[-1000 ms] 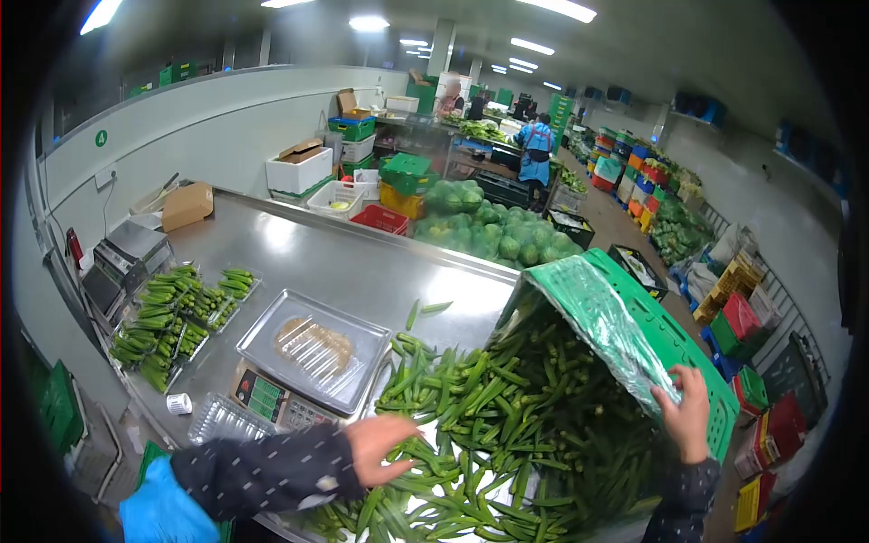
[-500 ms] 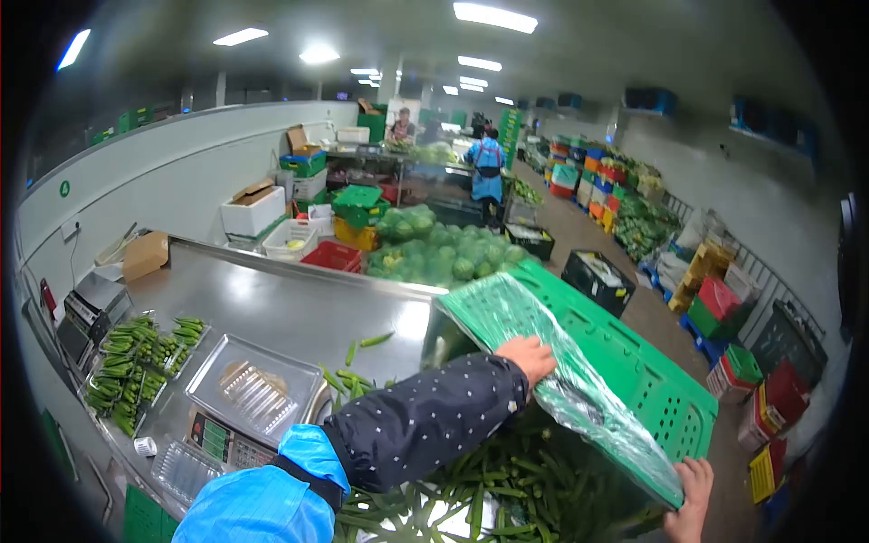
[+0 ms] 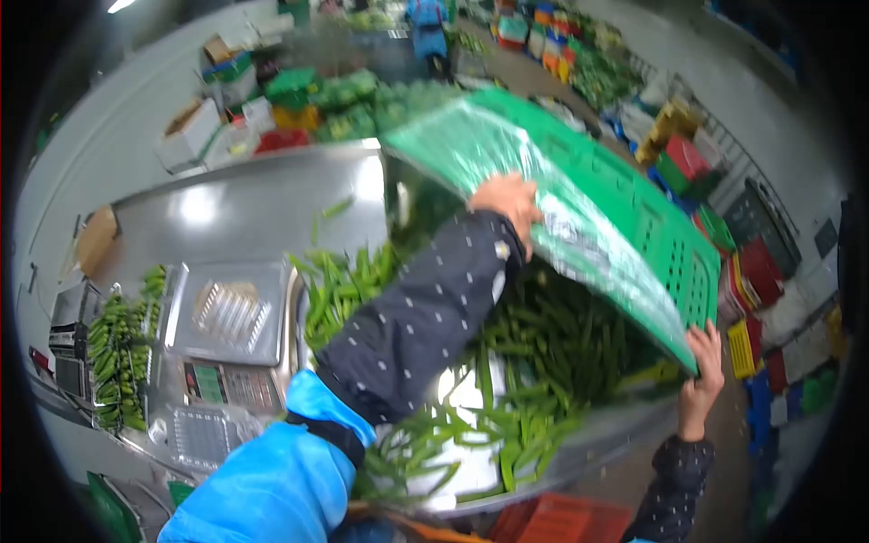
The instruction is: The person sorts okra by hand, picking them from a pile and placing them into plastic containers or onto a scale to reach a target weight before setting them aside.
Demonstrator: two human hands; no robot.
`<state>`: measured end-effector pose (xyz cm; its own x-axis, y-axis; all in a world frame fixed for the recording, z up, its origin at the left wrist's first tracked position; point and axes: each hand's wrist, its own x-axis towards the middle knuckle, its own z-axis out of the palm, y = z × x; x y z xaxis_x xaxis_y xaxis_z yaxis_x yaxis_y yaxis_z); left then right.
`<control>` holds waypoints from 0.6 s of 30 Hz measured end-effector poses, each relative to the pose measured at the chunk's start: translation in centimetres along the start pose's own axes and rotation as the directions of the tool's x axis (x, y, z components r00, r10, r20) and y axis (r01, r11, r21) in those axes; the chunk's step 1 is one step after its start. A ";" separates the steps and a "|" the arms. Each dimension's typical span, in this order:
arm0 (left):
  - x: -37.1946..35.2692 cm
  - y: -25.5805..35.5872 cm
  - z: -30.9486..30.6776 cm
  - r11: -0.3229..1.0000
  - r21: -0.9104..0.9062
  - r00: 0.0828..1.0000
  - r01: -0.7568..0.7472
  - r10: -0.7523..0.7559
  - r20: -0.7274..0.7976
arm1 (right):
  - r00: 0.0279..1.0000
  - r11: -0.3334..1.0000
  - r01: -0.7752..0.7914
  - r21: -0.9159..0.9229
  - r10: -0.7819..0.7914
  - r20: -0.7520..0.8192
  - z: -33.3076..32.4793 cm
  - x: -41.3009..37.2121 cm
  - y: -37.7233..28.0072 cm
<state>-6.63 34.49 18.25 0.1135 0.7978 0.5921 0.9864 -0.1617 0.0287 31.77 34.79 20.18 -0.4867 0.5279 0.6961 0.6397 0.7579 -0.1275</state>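
A green perforated crate (image 3: 625, 195) lies tipped toward me over the steel table, with a clear plastic liner (image 3: 566, 222) draped across its near rim. My left hand (image 3: 509, 206) is closed over that rim and the liner. At the crate's lower right corner, my right hand (image 3: 703, 376) has its fingers wrapped around the edge. Green okra pods (image 3: 543, 380) lie in a heap below the crate's mouth and spread across the table toward me. More loose okra (image 3: 348, 290) lies left of my forearm.
A digital scale (image 3: 231, 385) holds a clear tray (image 3: 226, 312). Clear packs of okra (image 3: 118, 362) stand at the left. An orange-red crate (image 3: 561, 520) is below the near table edge. Melons (image 3: 389, 104), stacked crates and a person in blue (image 3: 427, 27) are behind.
My view has tilted down, and the crate is tipped further. More okra now lies spread on the table beneath it. Both hands have kept their hold.
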 end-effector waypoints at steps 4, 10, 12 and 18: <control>-6.7 1.4 -3.8 0.995 -0.088 0.967 -0.048 0.025 -0.253 | 0.998 0.997 0.029 -0.077 -0.024 0.065 -2.1 -5.1 -4.6; -11.9 1.1 -5.3 0.992 -0.009 0.914 -0.122 0.109 -0.390 | 0.994 0.983 0.090 -0.162 -0.098 -0.040 -1.5 -8.8 -8.7; -9.0 0.3 -5.2 0.991 -0.081 0.959 -0.110 0.085 -0.270 | 0.997 0.993 0.004 -0.119 -0.013 -0.074 -0.6 -6.6 -8.1; -13.4 3.0 -5.1 1.000 -0.014 0.864 -0.009 0.000 -0.504 | 0.998 0.988 -0.006 -0.157 -0.003 -0.058 -2.2 -11.6 -7.1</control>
<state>-5.79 20.35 14.45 0.0383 0.3961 0.9174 0.9836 -0.1769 0.0353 34.22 22.46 14.55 -0.4531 0.5025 0.7363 0.7281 0.6852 -0.0195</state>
